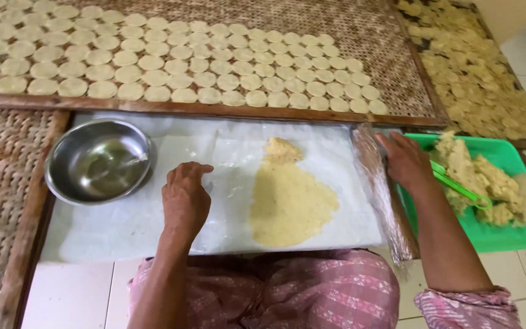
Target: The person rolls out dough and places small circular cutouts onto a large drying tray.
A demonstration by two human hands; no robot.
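Head view: hands (185, 198) (fingers bent) press plastic sheet (226, 183).

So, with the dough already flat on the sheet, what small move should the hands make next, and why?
Probably the right hand should roll the plastic-wrapped rolling pin leftward onto the flattened yellow dough sheet. The dough's upper lump looks thicker than the rest, the pin lies at the board's right edge, and the left hand already presses the clear plastic sheet flat.
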